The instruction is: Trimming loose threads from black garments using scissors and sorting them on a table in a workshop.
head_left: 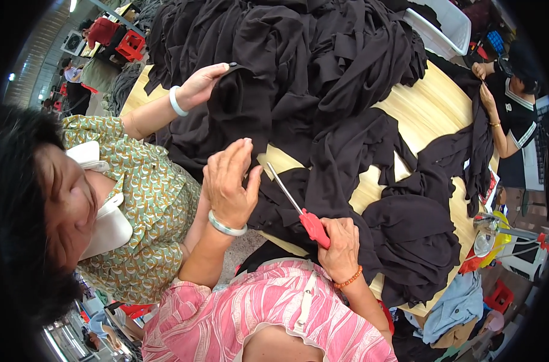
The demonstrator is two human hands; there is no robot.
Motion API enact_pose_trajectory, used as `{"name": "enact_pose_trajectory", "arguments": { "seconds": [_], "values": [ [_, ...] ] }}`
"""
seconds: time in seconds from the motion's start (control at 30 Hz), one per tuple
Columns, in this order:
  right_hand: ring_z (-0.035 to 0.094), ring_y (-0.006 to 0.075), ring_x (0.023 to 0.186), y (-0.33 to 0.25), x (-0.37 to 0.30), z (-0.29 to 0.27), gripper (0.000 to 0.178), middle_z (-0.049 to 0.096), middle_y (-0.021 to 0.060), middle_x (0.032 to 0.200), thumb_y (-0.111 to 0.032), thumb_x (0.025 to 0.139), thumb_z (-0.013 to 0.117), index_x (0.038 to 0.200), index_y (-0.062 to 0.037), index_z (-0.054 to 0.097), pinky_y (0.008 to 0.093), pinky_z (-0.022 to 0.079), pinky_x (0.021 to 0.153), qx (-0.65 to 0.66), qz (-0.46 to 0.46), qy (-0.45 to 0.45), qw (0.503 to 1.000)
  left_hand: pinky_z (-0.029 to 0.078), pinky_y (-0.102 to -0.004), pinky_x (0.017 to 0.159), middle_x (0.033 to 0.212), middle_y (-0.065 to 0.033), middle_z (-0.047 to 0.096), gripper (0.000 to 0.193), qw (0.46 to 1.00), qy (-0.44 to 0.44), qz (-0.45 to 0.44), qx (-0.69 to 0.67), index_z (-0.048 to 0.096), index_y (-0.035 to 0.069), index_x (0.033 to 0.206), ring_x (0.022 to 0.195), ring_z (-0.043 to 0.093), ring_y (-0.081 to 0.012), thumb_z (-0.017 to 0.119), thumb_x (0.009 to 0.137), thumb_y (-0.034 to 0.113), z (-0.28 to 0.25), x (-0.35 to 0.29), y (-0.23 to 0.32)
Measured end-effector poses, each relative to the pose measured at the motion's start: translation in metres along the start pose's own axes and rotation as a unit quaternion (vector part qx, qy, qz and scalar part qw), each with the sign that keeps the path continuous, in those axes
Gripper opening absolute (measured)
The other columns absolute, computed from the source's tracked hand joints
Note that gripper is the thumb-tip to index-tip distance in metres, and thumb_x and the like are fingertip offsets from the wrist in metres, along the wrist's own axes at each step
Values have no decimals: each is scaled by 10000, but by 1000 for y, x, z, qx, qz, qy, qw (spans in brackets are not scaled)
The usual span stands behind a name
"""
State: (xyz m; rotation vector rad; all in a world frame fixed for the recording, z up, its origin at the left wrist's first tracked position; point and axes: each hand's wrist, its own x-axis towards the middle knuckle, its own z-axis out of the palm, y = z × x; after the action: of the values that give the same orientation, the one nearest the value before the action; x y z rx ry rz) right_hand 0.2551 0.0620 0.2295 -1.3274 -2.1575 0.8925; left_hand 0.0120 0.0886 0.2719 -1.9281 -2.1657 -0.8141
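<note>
Across the bench [434,105], black cloth [322,54] lies heaped, none neatly stacked, left hand [229,187] open and empty, right hand [341,250] gripping a red-handled tool [313,227].

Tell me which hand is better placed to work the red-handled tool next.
Right, I'd judge: the right hand grips the red-handled tool, while the left hand is raised, thumb apart from its fingers, apparently empty.

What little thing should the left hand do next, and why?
Perhaps the left hand should gently steady the nearby black cloth, because that hand looks empty, while the right hand holds the red-handled tool.
</note>
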Motion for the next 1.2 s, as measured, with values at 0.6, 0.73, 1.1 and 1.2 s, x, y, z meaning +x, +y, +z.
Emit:
{"name": "enact_pose_trajectory", "arguments": {
  "seconds": [0.6,0.73,1.1,1.2],
  "values": [
    [557,353,929,41,-26,-4,280,623,152,964,-11,821,639,1096,-53,615,443,441,845,-36,111,45,992,335,-427,1052,1033,-17,707,189,985,31,141,-100,731,109,955,1111,612,-226,719,767,91,-6,-44,21],
    [553,353,951,43,-24,-5,251,625,160,998,-65,881,636,1129,-41,605,426,452,846,-48,123,35,991,387,-409,1051,1031,-37,711,172,972,14,199,-124,720,91,964,1115,623,-232,707,793,82,-14,-52,19],
    [551,350,947,45,-27,3,267,627,134,992,-84,860,659,1120,-64,604,445,441,839,-61,133,35,989,499,-406,876,983,-65,699,237,957,-31,187,-219,695,51,985,994,650,-262,712,751,22,-8,-54,17],
    [553,351,953,44,-26,5,276,627,133,1001,-82,856,664,1124,-63,603,446,443,842,-61,131,32,989,508,-401,848,979,-66,698,249,956,-41,185,-226,694,48,989,979,652,-263,710,744,11,-8,-54,16]
  ]
}}
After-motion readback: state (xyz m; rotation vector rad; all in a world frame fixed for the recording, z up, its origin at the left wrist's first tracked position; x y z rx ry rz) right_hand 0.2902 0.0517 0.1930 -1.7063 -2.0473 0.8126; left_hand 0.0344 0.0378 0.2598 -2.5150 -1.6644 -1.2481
